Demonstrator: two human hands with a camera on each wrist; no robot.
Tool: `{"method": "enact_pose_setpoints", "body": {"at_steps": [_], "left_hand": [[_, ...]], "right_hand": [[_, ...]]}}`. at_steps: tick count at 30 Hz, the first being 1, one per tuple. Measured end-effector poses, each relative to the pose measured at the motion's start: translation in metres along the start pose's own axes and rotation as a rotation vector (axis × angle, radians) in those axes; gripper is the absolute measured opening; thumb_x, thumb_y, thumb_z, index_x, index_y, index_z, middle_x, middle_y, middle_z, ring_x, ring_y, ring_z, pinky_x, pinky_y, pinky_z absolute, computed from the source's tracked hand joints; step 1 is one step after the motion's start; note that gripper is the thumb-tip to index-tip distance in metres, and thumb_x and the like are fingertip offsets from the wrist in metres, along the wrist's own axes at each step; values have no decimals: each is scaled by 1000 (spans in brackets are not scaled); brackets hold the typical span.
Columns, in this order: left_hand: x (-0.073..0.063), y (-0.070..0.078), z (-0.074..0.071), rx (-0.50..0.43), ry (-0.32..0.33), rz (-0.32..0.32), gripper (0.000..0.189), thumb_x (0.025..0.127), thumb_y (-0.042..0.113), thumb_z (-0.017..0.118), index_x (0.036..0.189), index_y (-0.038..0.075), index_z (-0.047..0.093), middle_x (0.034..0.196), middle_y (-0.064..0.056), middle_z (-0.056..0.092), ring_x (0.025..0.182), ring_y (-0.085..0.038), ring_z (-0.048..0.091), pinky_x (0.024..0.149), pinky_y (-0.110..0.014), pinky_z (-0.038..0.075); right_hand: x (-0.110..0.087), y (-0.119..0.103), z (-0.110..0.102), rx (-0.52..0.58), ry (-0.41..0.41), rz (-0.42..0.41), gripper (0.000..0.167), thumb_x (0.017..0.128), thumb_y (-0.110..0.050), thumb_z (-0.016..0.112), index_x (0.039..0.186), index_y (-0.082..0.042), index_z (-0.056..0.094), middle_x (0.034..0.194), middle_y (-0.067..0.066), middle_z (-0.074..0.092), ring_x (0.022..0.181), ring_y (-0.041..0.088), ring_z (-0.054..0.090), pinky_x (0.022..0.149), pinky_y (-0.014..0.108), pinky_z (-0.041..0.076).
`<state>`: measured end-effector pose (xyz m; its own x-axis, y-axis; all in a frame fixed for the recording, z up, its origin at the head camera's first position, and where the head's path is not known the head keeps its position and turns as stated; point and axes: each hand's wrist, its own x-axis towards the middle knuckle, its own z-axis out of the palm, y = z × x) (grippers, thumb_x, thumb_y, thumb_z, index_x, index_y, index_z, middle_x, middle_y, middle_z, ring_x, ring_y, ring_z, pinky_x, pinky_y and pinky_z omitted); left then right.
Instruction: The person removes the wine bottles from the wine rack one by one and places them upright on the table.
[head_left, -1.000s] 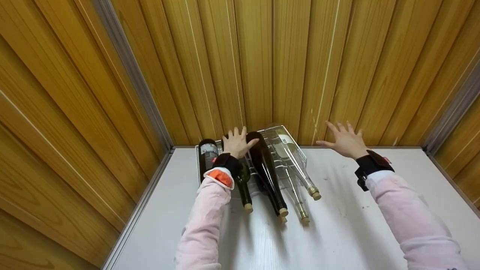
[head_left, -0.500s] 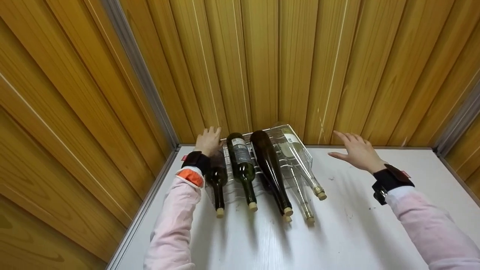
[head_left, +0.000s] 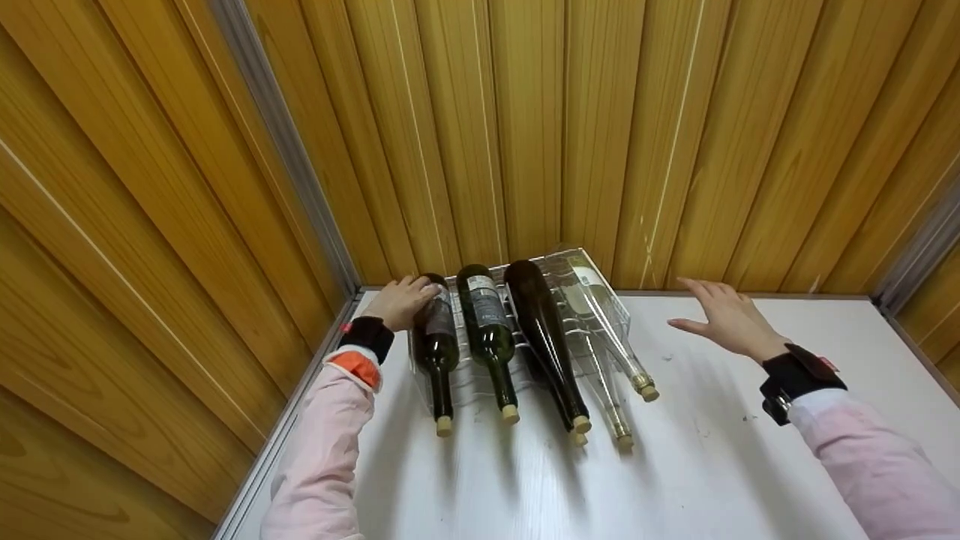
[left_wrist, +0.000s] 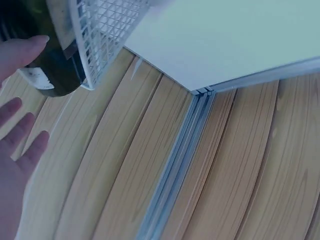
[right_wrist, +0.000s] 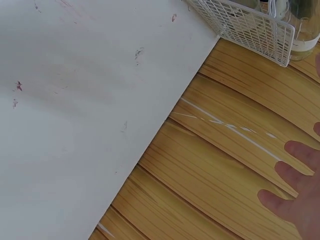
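Observation:
My left hand [head_left: 403,301] is at the leftmost dark wine bottle [head_left: 435,326], near its base. In the left wrist view the fingers [left_wrist: 32,152] are spread apart from the glass. The thumb overlaps the bottle [left_wrist: 65,75] there; whether it touches cannot be told. Right of it lie a green labelled wine bottle [head_left: 487,322], a taller dark bottle [head_left: 541,330] and clear bottles [head_left: 604,322], all corked, in a white wire rack [head_left: 622,311]. My right hand [head_left: 727,319] hovers above the table, right of the rack, fingers extended and holding nothing.
The rack stands on a white table [head_left: 720,465] against wood-patterned wall panels [head_left: 525,135]. A grey metal post [head_left: 289,135] rises at the left corner. Corked necks point toward the table's front. The wire side [right_wrist: 250,30] of the rack shows in the right wrist view.
My left hand has moved left, from over the second bottle to the leftmost one, uncovering both bottles' labels. The right hand has drifted slightly right and down in view, still extended.

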<state>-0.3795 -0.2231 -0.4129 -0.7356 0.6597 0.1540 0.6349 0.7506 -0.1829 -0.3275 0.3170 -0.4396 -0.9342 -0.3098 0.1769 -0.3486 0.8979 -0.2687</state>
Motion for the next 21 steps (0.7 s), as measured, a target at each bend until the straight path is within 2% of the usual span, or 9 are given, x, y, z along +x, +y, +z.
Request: {"method": "enact_pose_setpoints", "body": {"at_steps": [5, 9, 16, 21], "left_hand": [[-1, -2, 10, 255, 23, 226, 50, 85, 1, 85, 130, 13, 70, 136, -14, 71, 124, -36, 69, 93, -49, 66], [4, -4, 18, 327, -1, 342, 49, 83, 7, 87, 127, 17, 68, 132, -10, 72, 124, -31, 67, 98, -45, 64], [13, 1, 17, 330, -168, 381, 52, 87, 10, 83, 134, 21, 65, 144, -6, 70, 136, -29, 62, 109, -46, 59], [20, 2, 12, 370, -235, 413, 50, 91, 14, 80, 137, 27, 65, 148, -2, 70, 135, -28, 63, 108, -44, 59]], "right_hand": [[-4, 1, 3, 4, -1, 6, 79, 105, -37, 74, 161, 9, 43, 155, 45, 51, 143, 68, 45, 113, 87, 37], [-7, 4, 4, 1, -6, 20, 80, 105, -38, 74, 161, 9, 42, 156, 44, 50, 144, 68, 44, 115, 87, 36], [-11, 11, 9, 10, -23, 42, 81, 105, -38, 73, 161, 11, 41, 155, 46, 49, 144, 69, 44, 115, 86, 36], [-13, 13, 14, 17, -10, 43, 80, 105, -38, 74, 158, 13, 44, 154, 45, 51, 144, 67, 44, 113, 85, 38]]}}
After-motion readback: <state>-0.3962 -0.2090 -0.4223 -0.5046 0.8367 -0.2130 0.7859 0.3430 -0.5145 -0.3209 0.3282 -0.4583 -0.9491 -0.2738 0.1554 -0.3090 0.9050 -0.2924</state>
